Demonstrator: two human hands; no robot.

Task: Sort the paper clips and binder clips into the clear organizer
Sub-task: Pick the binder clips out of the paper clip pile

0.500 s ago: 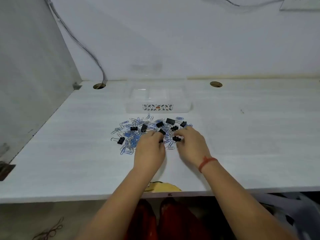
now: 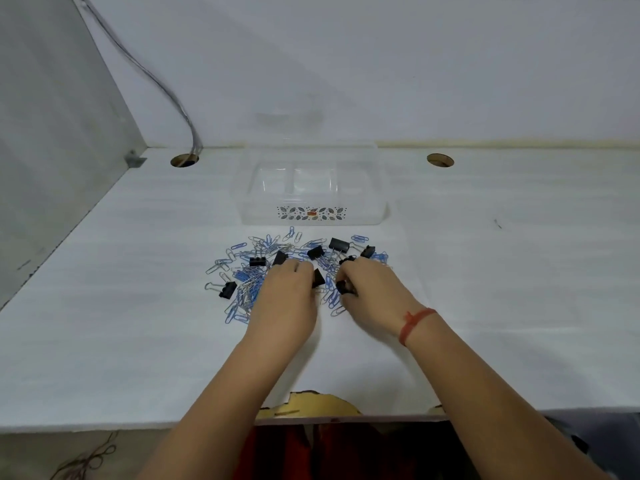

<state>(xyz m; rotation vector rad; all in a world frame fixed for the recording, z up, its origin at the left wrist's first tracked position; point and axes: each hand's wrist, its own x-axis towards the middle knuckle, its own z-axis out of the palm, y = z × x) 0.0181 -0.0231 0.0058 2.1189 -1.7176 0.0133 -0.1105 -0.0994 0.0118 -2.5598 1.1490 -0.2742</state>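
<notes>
Two hands are placed palm-down on the clip pile (image 2: pixel 277 268). A black binder clip (image 2: pixel 318 278) is pinched by the left hand (image 2: pixel 289 299); another (image 2: pixel 343 287) is gripped by the right hand (image 2: pixel 372 292). The clear organizer (image 2: pixel 313 188) stands just behind, apart.

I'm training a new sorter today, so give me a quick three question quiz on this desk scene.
1. True or false: the clear organizer already holds clips.
2. Which hand wears the red wrist string?
3. The black binder clips lie: A) mixed among the paper clips, B) in a separate pile, C) inside the organizer.

Key:
1. False, its compartments look empty.
2. The right hand.
3. A.
</notes>
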